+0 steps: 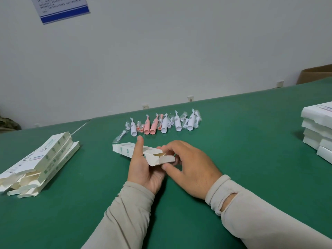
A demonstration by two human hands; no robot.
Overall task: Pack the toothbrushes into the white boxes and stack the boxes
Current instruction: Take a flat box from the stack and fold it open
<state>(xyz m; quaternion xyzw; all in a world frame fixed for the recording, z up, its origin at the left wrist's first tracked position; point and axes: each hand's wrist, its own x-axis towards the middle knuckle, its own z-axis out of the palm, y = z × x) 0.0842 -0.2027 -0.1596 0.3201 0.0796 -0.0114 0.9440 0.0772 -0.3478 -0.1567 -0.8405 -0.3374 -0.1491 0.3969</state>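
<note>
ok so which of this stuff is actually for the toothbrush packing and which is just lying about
For the job:
open white box, held by left hand and right hand
toothbrushes
unfilled boxes
stacked white boxes

Just lying about:
cardboard carton
wall notice
wall sockets

Left hand (143, 169) turned palm-up, thumb raised, fingers curled beneath a held carton, right hand (190, 164) arched beside it, thumb and fingertips pinched at its open end, both forearms sleeved in beige.
</note>
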